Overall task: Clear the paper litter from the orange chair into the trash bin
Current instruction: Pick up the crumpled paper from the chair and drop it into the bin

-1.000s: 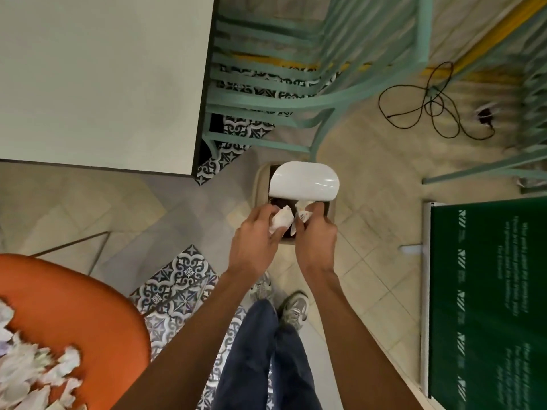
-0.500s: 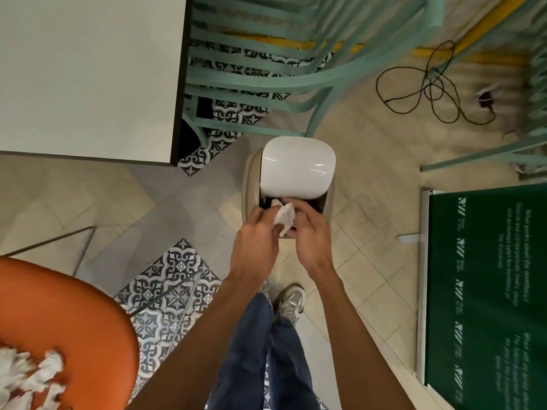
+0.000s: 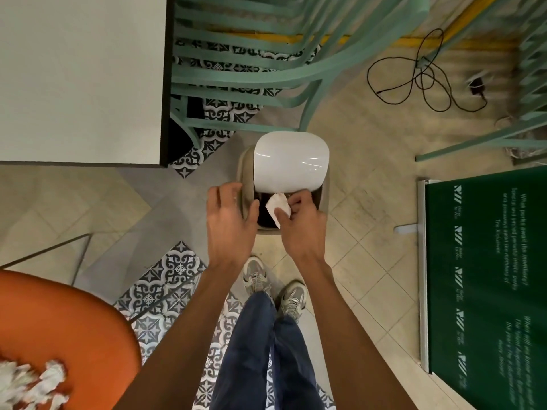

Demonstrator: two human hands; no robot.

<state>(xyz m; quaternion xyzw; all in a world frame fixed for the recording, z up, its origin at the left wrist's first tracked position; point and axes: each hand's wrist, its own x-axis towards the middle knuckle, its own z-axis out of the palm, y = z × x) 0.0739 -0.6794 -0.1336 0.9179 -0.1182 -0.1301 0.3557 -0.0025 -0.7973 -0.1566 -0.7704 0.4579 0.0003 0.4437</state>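
A beige trash bin (image 3: 324,190) with a white swing lid (image 3: 291,162) stands on the floor in front of me. My right hand (image 3: 302,229) pinches a white paper scrap (image 3: 277,206) over the bin's dark opening. My left hand (image 3: 229,223) hovers with fingers spread and empty at the bin's left rim. The orange chair (image 3: 62,329) sits at the lower left, with several crumpled white paper pieces (image 3: 32,386) on its seat.
A white table (image 3: 80,78) fills the upper left. Teal slatted chairs (image 3: 251,66) stand behind the bin. A black cable (image 3: 420,81) lies on the tiles at upper right. A green banner (image 3: 488,276) stands on the right. My shoes (image 3: 275,285) are below the bin.
My left hand let go of its paper and opened, moving left off the bin's mouth. The right hand still holds a scrap over the opening. The view shifted a little toward the bin.
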